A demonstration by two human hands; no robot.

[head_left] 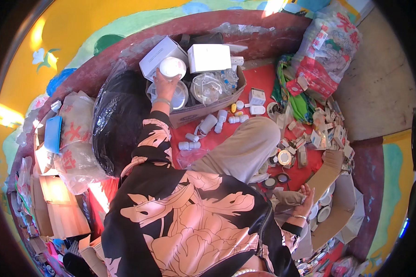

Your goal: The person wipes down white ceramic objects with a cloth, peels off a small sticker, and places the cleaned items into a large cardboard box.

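Note:
My left hand (165,87) reaches forward with its fingers round a white round tub (173,67). The tub is over the left end of a cardboard carton (207,110) that holds clear plastic packaging (208,87) and a white box (210,58). Just behind the tub leans another pale box (158,54). At the right, my right hand (307,203) has its fingers loosely stretched, with nothing visible in them. It lies beside a beige cloth-like piece (289,197) and an opened cardboard box (332,184) with round white lids (324,213) in it.
White bottles (208,123) lie on the red cloth (259,76) before the carton. Small boxes and round tins (284,158) are heaped at the right. A filled plastic bag (328,51) stands back right; a black bag (118,120) sits left of my arm.

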